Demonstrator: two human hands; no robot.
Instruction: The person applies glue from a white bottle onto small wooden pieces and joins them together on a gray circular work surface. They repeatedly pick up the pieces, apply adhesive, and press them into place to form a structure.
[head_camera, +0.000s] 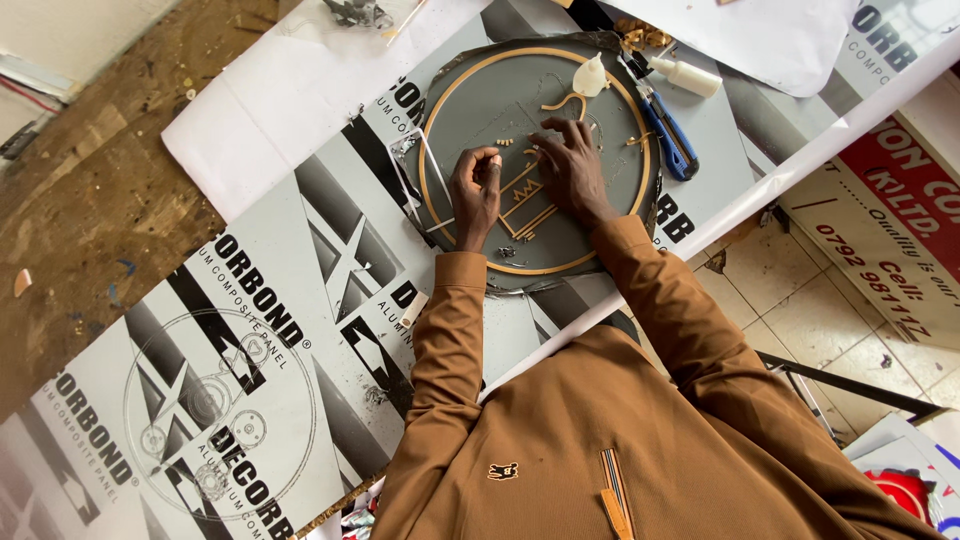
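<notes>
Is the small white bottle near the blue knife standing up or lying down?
Lying down: the white bottle rests on its side beside the blue utility knife.

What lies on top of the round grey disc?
On the grey disc: a gold ring, small gold pieces, a cream scrap, and both hands, left, right. Anything under the hands is hidden.

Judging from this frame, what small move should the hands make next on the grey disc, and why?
Probably press the small gold pieces into line: the right hand fingertips rest beside them on the grey disc, while the left hand is pinched close by.
</notes>
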